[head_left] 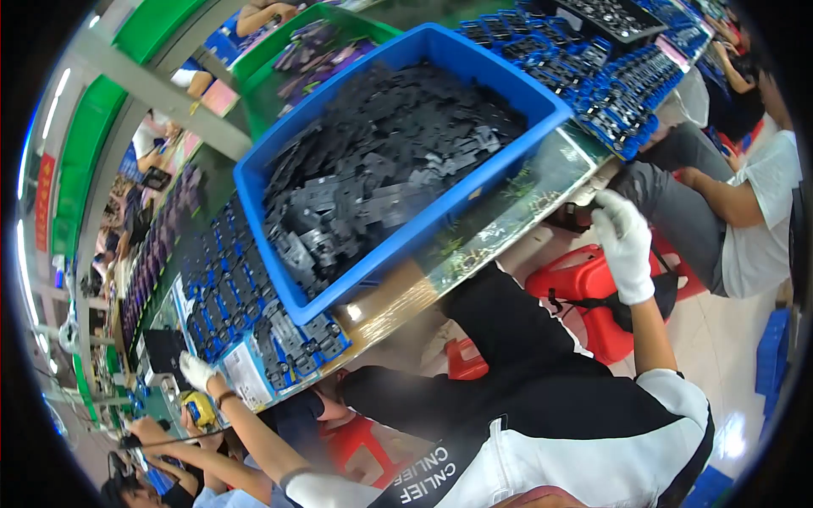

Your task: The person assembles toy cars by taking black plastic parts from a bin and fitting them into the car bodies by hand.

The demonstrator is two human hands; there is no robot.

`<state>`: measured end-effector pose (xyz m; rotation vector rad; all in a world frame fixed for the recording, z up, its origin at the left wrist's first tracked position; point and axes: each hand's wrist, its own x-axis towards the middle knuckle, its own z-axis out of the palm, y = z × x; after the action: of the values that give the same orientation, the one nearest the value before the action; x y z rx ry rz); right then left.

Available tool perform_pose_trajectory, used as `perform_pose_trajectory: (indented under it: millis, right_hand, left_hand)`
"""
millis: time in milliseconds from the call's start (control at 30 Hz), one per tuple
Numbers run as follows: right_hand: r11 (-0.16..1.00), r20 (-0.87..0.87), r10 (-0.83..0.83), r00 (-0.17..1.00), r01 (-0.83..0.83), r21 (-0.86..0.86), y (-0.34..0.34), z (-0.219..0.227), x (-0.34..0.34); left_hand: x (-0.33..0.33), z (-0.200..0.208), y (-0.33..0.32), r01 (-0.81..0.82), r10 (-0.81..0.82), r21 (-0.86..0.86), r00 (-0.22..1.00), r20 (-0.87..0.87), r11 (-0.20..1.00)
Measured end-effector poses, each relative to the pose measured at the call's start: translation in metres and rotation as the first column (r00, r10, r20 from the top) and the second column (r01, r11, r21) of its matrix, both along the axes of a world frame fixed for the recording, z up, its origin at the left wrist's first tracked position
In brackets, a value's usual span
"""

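Observation:
White gloves cover both of my hands. My left hand (196,371) is out at the left, over the table edge beside a white paper sheet (246,372) and rows of black-and-blue parts (233,296). Its fingers look stretched out, and I see nothing in them. My right hand (625,250) is raised at the right, off the table's near corner, with loosely bent fingers apart and no object visible in them. Between the hands, a big blue bin (415,241) holds a heap of flat black plastic pieces (381,144). Neither hand touches the bin.
More black-and-blue parts (593,76) stand in rows at the far right, near a black tray (614,17). Behind the bin is a green crate (258,63) of purplish pieces. Red stools (584,271) and a seated person (720,203) are at the right. Another person's arm (182,449) is lower left.

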<state>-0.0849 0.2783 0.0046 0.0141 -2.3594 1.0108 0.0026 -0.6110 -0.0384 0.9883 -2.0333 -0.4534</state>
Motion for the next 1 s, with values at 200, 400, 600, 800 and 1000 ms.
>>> perform_pose_trajectory:
  millis: [200, 400, 600, 800, 1000]
  right_hand:
    - [0.901, -0.030, -0.397, 0.917, 0.396, 0.176, 0.074, -0.006, -0.048]
    - [0.978, 0.146, -0.207, 0.967, 0.210, -0.006, 0.097, -0.032, -0.058]
    - [0.996, 0.241, 0.092, 0.966, -0.085, -0.039, 0.040, 0.006, 0.026]
    - [0.765, 0.290, 0.619, 0.730, -0.644, -0.011, -0.049, 0.022, 0.059]
    - [0.532, 0.188, 0.797, 0.574, -0.815, 0.228, -0.065, 0.087, 0.003]
  left_hand:
    - [-0.027, 0.115, 0.271, 0.275, -0.271, -0.057, 0.849, -0.453, 0.960]
    - [-0.011, 0.112, 0.485, 0.369, -0.338, -0.072, 0.735, -0.588, 0.927]
    - [-0.007, 0.021, 0.620, 0.717, -0.327, 0.500, 0.381, -0.865, -0.486]
    - [-0.010, 0.013, 0.656, 0.648, 0.113, 0.211, 0.421, -0.900, -0.732]
    - [0.009, 0.013, 0.611, 0.751, 0.258, 0.246, 0.484, -0.836, -0.613]
